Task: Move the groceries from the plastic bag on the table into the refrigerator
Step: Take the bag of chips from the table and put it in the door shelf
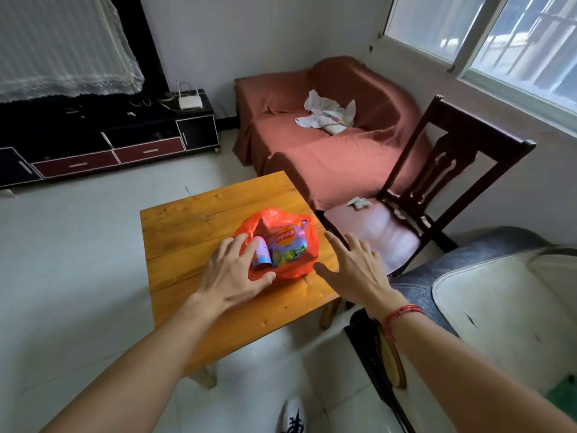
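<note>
An orange plastic bag [292, 270] lies open on a small wooden table [218, 220]. Inside it I see a purple chip packet [288, 242] and a small purple cup [261, 254]. My left hand [232, 273] rests on the bag's near left side, fingers spread over the rim and thumb against the plastic. My right hand [352, 267] hovers just right of the bag with fingers spread, touching nothing. No refrigerator is in view.
A dark wooden chair [437, 189] stands right of the table. A sofa under a red cover [327, 151] sits behind it. A low black TV cabinet [109, 142] lines the left wall. A grey and white seat [499, 292] is at my right.
</note>
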The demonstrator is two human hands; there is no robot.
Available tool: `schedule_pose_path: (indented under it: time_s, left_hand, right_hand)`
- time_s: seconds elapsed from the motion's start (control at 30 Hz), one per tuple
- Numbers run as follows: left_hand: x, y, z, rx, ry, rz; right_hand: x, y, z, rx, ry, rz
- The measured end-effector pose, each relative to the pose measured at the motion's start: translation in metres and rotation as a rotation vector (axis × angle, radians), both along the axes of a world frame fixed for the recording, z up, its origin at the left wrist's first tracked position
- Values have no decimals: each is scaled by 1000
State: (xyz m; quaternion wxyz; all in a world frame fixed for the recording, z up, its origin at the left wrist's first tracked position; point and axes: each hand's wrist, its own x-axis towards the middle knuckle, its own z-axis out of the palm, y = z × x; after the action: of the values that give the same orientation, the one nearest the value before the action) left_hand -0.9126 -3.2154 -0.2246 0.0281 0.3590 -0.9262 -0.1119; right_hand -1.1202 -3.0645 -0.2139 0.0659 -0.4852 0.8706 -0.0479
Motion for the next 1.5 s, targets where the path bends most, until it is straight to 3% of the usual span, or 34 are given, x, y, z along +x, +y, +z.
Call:
schedule_pose_path:
  time_s: [0.2,0.63,1.0,1.23,1.37,1.5]
  left_hand:
    - [-46,-32,-21,60,-34,24]
    - [-79,-89,-74,232,-36,56]
    - [-134,-124,-154,655,66,267]
    - [-170,-122,-164,660,276,393]
    - [-187,-122,-177,822,212,461]
    - [-192,-135,-196,860,165,564]
  right_hand:
    - [-43,-42,-22,24,-58,4]
    - [-51,-118,-49,68,-211,14]
    - [-66,-185,-116,79,-543,-49]
    - [-86,-210,-158,82,-634,-129]
    - [-97,-217,-170,162,-631,-174]
    - [-105,-222,-189,169,-665,-209]
